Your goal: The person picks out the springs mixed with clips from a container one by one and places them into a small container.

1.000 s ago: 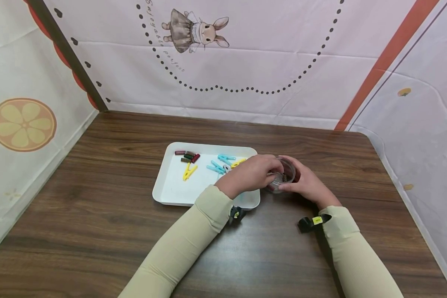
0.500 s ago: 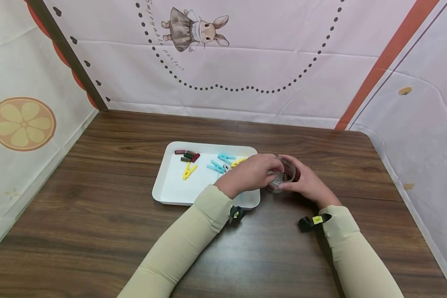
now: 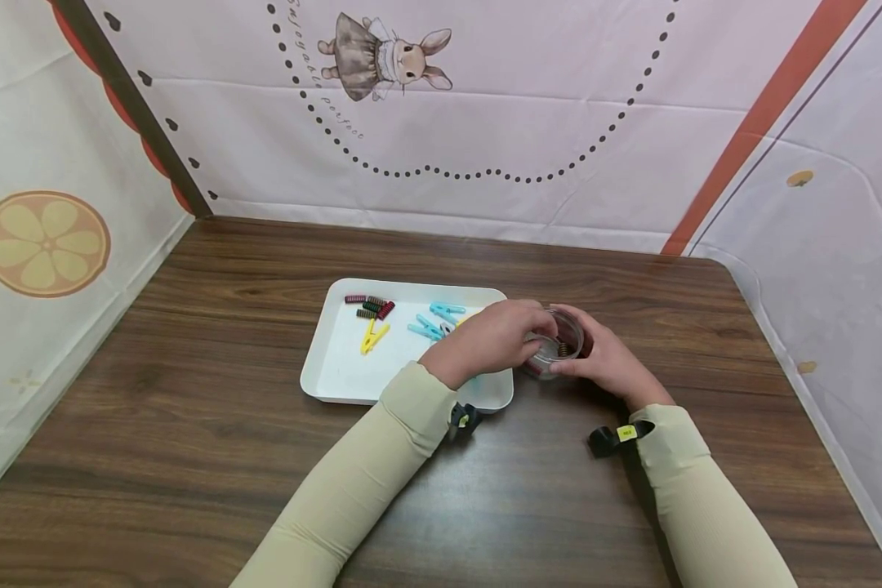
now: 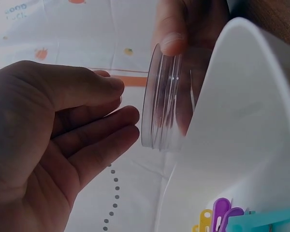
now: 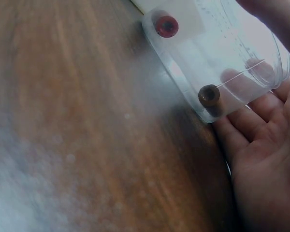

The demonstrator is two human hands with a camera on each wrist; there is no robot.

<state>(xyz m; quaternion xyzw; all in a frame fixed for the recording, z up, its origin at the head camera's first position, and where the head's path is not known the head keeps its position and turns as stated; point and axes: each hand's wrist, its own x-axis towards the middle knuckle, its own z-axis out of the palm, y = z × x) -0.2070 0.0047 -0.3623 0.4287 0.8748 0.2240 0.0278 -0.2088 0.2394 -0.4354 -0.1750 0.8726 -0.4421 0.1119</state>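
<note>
My right hand [image 3: 613, 367] grips a clear round jar [image 3: 575, 328] standing on the table to the right of the white tray [image 3: 341, 371]. In the right wrist view, a red spring [image 5: 167, 26] and a brown spring [image 5: 209, 95] lie inside the jar, apart from each other. My left hand [image 4: 72, 111] is at the jar's mouth, its fingers loosely bent and thumb close to the index finger; nothing shows between them. Red, brown and green springs [image 3: 372, 307] lie at the tray's far left, beside a yellow clothespin [image 3: 373, 336].
Blue clothespins [image 3: 428, 328] lie in the tray's right half, partly behind the left hand. A purple clothespin [image 4: 221, 212] shows there in the left wrist view. The tray's raised wall [image 4: 244, 29] is close to the jar. Printed cloth [image 3: 529, 131] hangs behind the wooden table [image 3: 191, 392].
The left hand has drawn back slightly to the left from the jar's mouth. The right hand and the jar have stayed in place.
</note>
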